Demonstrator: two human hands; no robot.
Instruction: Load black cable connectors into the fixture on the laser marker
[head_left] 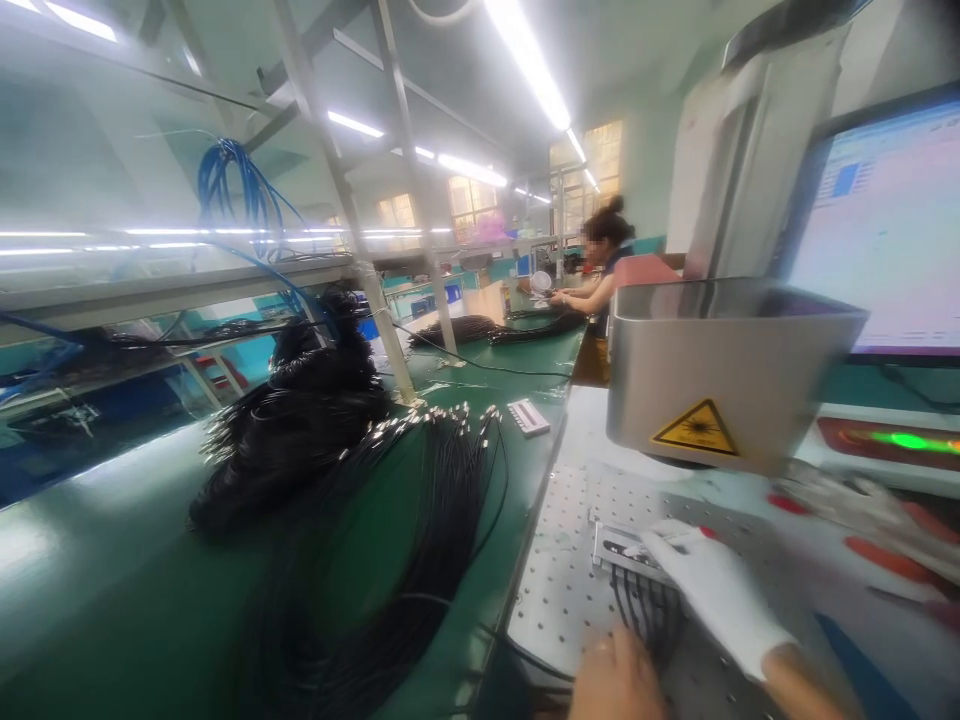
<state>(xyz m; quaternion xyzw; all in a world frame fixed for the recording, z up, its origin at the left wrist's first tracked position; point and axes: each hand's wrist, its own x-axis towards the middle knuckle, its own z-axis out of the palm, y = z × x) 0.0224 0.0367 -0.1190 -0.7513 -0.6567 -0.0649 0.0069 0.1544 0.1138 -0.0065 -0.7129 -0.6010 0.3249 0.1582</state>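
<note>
My right hand (712, 590), in a white glove with a red patch at a fingertip, reaches over a small metal fixture (619, 546) on a perforated metal plate (555, 570). Its fingers are together at the fixture; what is under them is hidden. Several black cables (637, 600) run from the fixture toward me, their ends lying in it side by side. My bare left hand (616, 675) is curled around the black cables below the fixture, somewhat blurred by motion.
A grey machine housing (735, 370) with a yellow laser warning sign overhangs the plate. A monitor (885, 220) stands at right. Black cable bundles (442, 520) lie on the green table (150, 560), beside a shelf post (390, 350). Another person (604, 250) sits farther back.
</note>
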